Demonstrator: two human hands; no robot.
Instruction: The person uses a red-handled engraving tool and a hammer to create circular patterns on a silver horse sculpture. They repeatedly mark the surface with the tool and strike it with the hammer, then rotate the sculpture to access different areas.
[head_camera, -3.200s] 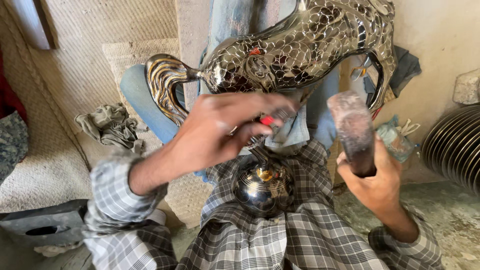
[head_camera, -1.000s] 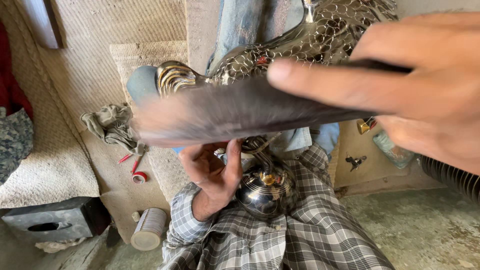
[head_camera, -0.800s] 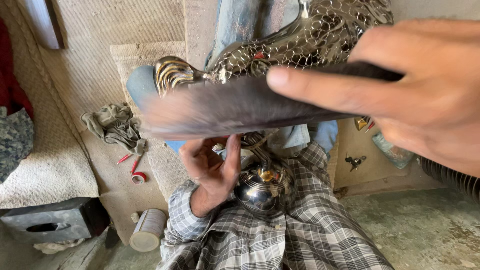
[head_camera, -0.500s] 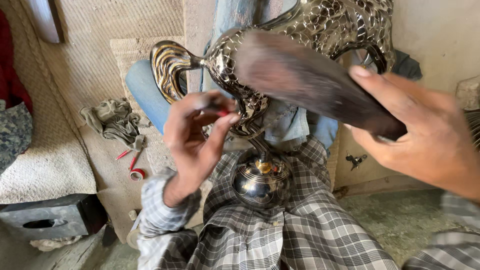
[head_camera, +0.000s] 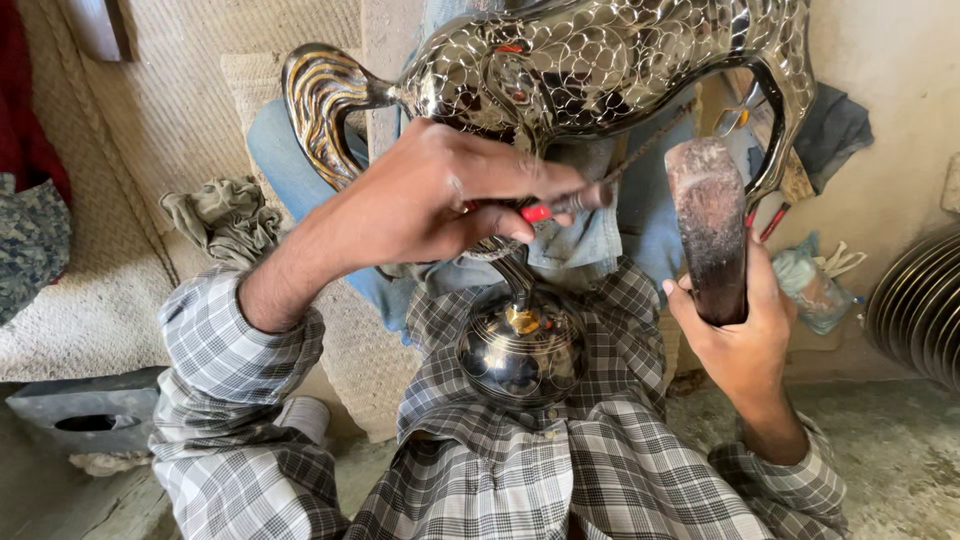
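A grey block (head_camera: 90, 425) with a slot lies on the floor far left of the metal vessel (head_camera: 600, 70), and a crumpled rag (head_camera: 225, 215) sits on the woven mat (head_camera: 130, 130) just left of the vessel's curled, gold-streaked end. The vessel itself, shiny and covered in a scale pattern, stretches across the top of the view, propped over your lap, with blue denim cloth (head_camera: 590, 235) showing beneath it. Your left hand (head_camera: 450, 200) reaches up under the vessel's belly, fingers curled tight around a thin tool with a red band (head_camera: 545, 208); its metal tip points at the vessel's underside, though whether it touches cannot be told. Directly below the vessel, a dark polished round base (head_camera: 520, 350) on a slim stem rests between your knees, against your checked clothing. Right of that, your right hand (head_camera: 740, 330) is closed around the lower part of a worn wooden mallet (head_camera: 708, 225), held upright just beside the vessel's looping handle. A ribbed metal object (head_camera: 920, 305) sits at the far right, well apart from the vessel.
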